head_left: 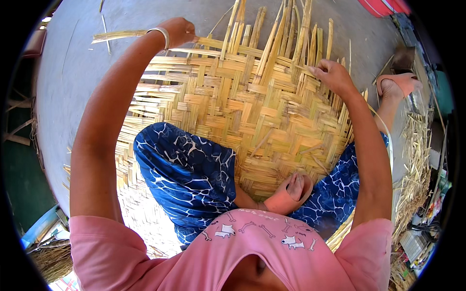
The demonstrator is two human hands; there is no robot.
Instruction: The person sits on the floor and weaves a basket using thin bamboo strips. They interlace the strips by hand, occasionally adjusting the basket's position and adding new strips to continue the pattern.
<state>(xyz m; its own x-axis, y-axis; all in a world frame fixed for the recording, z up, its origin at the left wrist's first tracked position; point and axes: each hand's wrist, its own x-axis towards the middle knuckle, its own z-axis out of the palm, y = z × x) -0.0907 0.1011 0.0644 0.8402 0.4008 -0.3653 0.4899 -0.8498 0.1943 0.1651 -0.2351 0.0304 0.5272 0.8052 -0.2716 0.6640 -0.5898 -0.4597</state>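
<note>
A wide mat (pixel 228 104) of flat, split yellow cane or reed strips lies in front of me and partly under my legs. Along its far edge, loose strip ends (pixel 303 29) stick out away from me. One long flat strip (pixel 119 35) runs crosswise through these ends. My left hand (pixel 178 33), with a pale bangle at the wrist, is closed around this strip near the mat's far left corner. At the far right, my right hand (pixel 335 77) pinches at the weave's edge, apparently on the same strip's other end; its fingertips partly hide the spot.
I sit on the mat on the grey floor (pixel 68 97), legs bent, in orange sandals (pixel 291 194). Straw (pixel 415 160) and clutter line the right side. A red basin-like object (pixel 383 6) stands at the far right. Another straw bundle (pixel 53 259) lies at the near left.
</note>
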